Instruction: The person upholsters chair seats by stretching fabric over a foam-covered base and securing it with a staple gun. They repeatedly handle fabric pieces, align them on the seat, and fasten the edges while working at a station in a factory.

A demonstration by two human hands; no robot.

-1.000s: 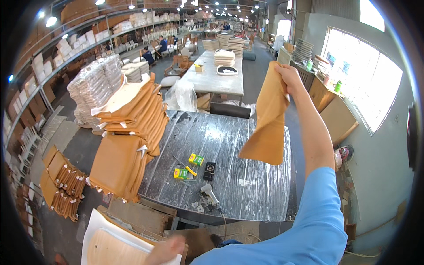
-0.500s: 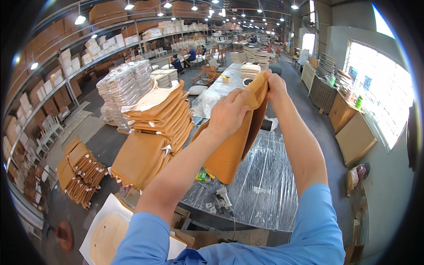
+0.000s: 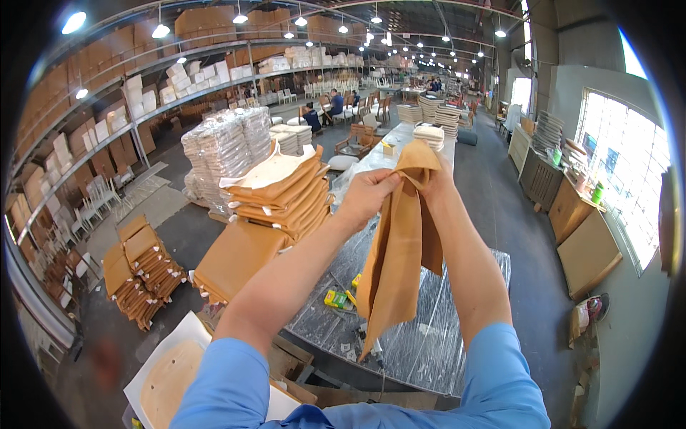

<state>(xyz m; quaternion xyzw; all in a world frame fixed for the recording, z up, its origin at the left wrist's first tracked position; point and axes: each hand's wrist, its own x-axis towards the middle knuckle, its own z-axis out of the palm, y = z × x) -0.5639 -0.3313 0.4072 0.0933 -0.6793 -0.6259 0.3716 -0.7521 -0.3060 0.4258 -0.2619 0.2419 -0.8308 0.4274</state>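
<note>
Both hands hold up a tan fabric seat cover (image 3: 400, 250) at chest height, above a work table wrapped in clear plastic film (image 3: 464, 343). My left hand (image 3: 368, 194) pinches the cover's upper left edge. My right hand (image 3: 432, 175) grips the top, mostly hidden behind the folded fabric. The cover hangs down in loose folds between my forearms. On the table below lie a small yellow-green box (image 3: 336, 299) and a dark tool, partly hidden by the cover.
A stack of tan upholstered seat pads (image 3: 282, 196) stands left of the table, with more pads (image 3: 143, 272) on the floor. A white-edged seat board (image 3: 171, 379) lies at lower left. Wrapped pallets (image 3: 225, 146), shelving and seated workers (image 3: 312, 116) fill the hall beyond.
One second ago only my right hand held the cover up high. My left hand came up and took hold of its top; the cover now hangs lower and centred.
</note>
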